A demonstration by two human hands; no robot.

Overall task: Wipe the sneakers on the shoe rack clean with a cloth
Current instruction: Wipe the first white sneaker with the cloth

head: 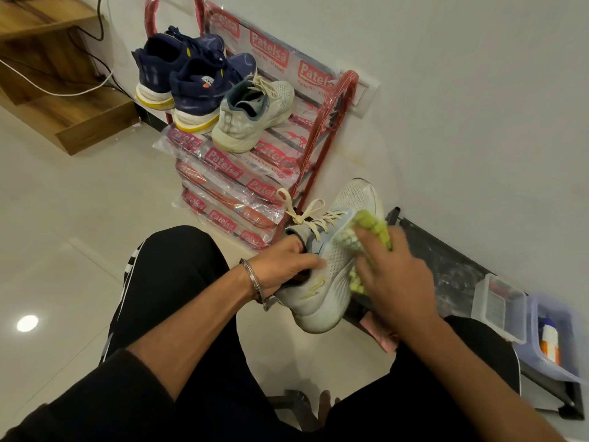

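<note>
My left hand grips a pale grey-white sneaker at its collar, fingers inside the opening, toe pointing up toward the wall. My right hand presses a green cloth against the sneaker's side, fingers curled round the cloth; the hand is motion-blurred. On the top shelf of the red shoe rack stand the matching pale sneaker and a pair of navy sneakers with white and yellow soles.
The rack's lower shelves are wrapped in printed plastic. A black low stand along the wall carries clear plastic containers. Wooden steps with cables lie at the upper left. My knees in black trousers fill the bottom.
</note>
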